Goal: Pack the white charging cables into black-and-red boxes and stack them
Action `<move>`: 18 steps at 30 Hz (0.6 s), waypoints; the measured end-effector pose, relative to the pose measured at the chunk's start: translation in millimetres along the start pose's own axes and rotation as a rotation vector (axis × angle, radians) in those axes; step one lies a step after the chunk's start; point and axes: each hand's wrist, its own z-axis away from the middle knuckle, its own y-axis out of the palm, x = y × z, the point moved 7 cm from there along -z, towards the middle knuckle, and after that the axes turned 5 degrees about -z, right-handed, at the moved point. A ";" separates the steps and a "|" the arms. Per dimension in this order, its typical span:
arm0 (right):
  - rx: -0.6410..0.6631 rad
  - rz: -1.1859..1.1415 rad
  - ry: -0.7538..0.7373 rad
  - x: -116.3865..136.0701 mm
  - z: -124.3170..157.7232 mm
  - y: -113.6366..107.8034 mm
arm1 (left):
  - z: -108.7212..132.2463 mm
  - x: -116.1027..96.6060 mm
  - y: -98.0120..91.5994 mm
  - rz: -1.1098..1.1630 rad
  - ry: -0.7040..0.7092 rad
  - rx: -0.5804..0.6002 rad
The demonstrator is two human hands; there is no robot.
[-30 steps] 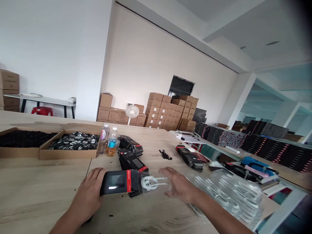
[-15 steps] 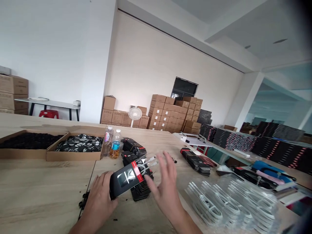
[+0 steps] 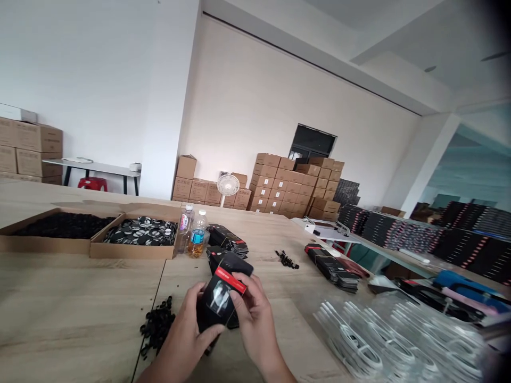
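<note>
A black packaging box (image 3: 220, 299) with a red band and a picture or window of white plugs on its front is held between my two hands. My left hand (image 3: 186, 327) wraps round its left and lower side, thumb across the bottom. With thumb and fingers, my right hand (image 3: 253, 314) grips the upper right edge by the red band. No cable shows outside the box. Just behind it lie stacks of flat black boxes (image 3: 227, 242). Bagged white cables (image 3: 359, 340) lie to the right of my right hand. Beside my left wrist is a pile of small black pieces (image 3: 156, 325).
Two cardboard trays hold black parts (image 3: 66, 224) and round black-and-white pieces (image 3: 141, 232). Two bottles (image 3: 196, 236) stand beside them. Another banded stack of black boxes (image 3: 329, 268) and small black bits (image 3: 286, 259) lie further right on the wooden table (image 3: 80, 314).
My right hand, open before beside the box's top, has closed on its upper edge. The white cable that stuck out of the top no longer shows. The box now stands more upright.
</note>
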 end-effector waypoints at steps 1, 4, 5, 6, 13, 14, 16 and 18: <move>0.035 -0.032 0.000 -2.4 1.2 3.5 | 1.0 -0.3 1.8 0.068 0.005 0.022; 0.060 -0.153 0.033 -13.4 8.6 6.6 | 2.1 -4.1 -2.3 0.170 0.037 0.032; 0.047 -0.190 0.050 -17.3 11.6 5.7 | 2.0 -7.0 -5.2 0.166 0.057 0.036; 0.032 -0.213 0.060 -20.1 14.2 4.1 | 1.8 -11.2 -8.2 0.150 0.083 0.049; 0.046 0.081 -0.166 7.8 16.1 -11.3 | 0.8 -49.8 -26.1 -0.112 0.303 0.182; 0.048 0.131 -0.214 14.4 15.6 -12.6 | 0.4 -51.9 -30.1 -0.147 0.323 0.144; 0.062 0.178 -0.286 24.7 15.8 -13.3 | 1.0 -53.0 -36.5 -0.198 0.369 0.051; 0.062 0.162 -0.325 31.5 17.6 -14.6 | 3.7 -50.5 -37.1 -0.207 0.406 0.001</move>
